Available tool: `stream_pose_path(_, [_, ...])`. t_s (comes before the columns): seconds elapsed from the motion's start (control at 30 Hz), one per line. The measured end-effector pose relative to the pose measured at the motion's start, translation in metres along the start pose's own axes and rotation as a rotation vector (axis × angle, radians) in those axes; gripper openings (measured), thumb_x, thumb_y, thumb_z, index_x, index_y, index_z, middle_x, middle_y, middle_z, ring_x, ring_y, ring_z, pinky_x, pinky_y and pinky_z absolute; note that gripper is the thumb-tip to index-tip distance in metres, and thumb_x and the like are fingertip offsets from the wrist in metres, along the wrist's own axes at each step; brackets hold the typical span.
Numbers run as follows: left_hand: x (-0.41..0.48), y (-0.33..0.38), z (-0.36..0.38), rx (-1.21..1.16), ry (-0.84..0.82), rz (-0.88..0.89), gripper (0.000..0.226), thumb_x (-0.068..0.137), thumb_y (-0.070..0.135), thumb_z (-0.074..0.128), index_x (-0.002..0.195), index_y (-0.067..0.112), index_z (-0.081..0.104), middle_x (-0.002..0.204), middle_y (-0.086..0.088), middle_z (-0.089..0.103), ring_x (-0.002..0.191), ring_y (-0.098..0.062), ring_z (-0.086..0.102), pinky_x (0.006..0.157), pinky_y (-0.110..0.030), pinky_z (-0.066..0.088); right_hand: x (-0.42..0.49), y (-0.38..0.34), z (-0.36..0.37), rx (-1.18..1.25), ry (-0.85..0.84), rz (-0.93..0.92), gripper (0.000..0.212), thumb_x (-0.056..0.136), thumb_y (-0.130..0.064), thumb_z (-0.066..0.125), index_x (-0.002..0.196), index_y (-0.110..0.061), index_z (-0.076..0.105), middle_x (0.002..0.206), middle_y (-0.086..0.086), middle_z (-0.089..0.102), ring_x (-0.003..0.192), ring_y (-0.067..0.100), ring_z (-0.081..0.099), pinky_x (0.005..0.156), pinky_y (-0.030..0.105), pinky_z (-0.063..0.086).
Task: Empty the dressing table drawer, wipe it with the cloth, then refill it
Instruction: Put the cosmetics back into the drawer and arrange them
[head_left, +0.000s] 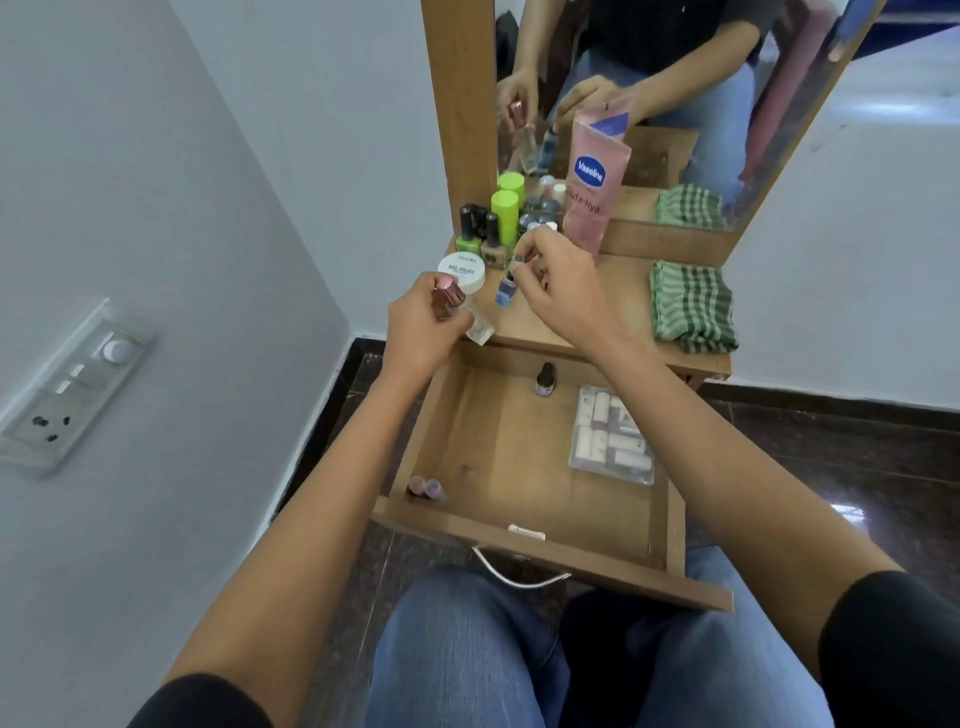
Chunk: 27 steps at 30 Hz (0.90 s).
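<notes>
Pale walls meet behind the small wooden table (613, 291), whose drawer (519, 551) stands pulled open toward your knees. Both your hands are occupied above the table's near-left edge. Your left hand (421, 332) grips a clear bottle with a rose cap (448, 296), tilted with the cap toward 10 o'clock. Your right hand (556, 280) pinches a small blue bottle (505, 291) by its cap, hanging upright. The cluster of bottles and the white jar (461, 271) sit just beyond, at about 11 o'clock, so setting both down looks like a short move. The drawer is not yet empty, and everything left in it lies toward 6 o'clock from your hands. A dark little bottle (544, 382) stands almost straight below your right hand. The clear case of rolls (610, 436) lies at its 5 o'clock, long axis running roughly 11 to 5. Two pink-topped pieces (426, 488) sit in the near-left corner, closer to your left hand. The green checked cloth (693, 306) waits at 3 o'clock, on your right hand's side.
</notes>
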<state>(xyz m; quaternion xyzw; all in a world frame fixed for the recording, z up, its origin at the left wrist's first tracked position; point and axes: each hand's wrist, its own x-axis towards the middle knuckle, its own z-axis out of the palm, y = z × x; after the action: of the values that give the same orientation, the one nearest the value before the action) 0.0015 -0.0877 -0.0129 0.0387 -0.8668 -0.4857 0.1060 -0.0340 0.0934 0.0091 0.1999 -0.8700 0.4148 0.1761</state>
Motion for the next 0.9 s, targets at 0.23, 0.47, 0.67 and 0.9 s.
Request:
stream_pose_path(0.23, [-0.063,-0.03,-0.019,0.156,-0.241,0.019,0.029,0.073,0.012,0.072,0.096,0.027,0.063,0.086,0.014,0.067,0.078,0.012,0.061,0.067,-0.004,0.041,-0.074,0.007,0.032,0.02,-0.209,0.065,0.005,0.091,-0.015,0.052,0.095,-0.012,0.05,0.08,0.002,0.06,0.07,0.016,0.055,0.064,0.034,0.044])
stream_pose_path(0.47, [-0.102,-0.052,-0.017,0.384,-0.283,-0.015,0.038,0.073,0.021,0.075,0.11,0.027,0.067,0.091,0.008,0.071,0.083,-0.011,0.066,0.08,-0.036,0.054,-0.116,0.018,0.074,-0.008,-0.482,0.114,0.004,0.092,-0.014,0.047,0.093,-0.018,0.046,0.09,0.002,0.059,0.078,0.02,0.057,0.069,0.04,0.049])
stream_pose_path(0.67, [-0.109,-0.057,-0.015,0.603,-0.24,0.041,0.026,0.073,0.026,0.076,0.098,0.022,0.07,0.085,0.002,0.07,0.083,-0.018,0.064,0.083,-0.04,0.05,-0.124,0.018,0.088,0.042,-0.483,0.116,0.008,0.093,-0.015,0.048,0.095,-0.021,0.044,0.092,-0.002,0.057,0.081,0.016,0.055,0.07,0.034,0.046])
stream_pose_path(0.9, [-0.111,-0.061,-0.012,0.74,-0.243,0.029,0.021,0.072,0.032,0.074,0.09,0.026,0.066,0.08,0.006,0.067,0.085,-0.018,0.058,0.083,-0.035,0.041,-0.134,0.026,0.088,0.066,-0.529,0.148,0.015,0.09,-0.012,0.054,0.103,-0.015,0.049,0.098,-0.002,0.054,0.08,0.013,0.058,0.072,0.028,0.049])
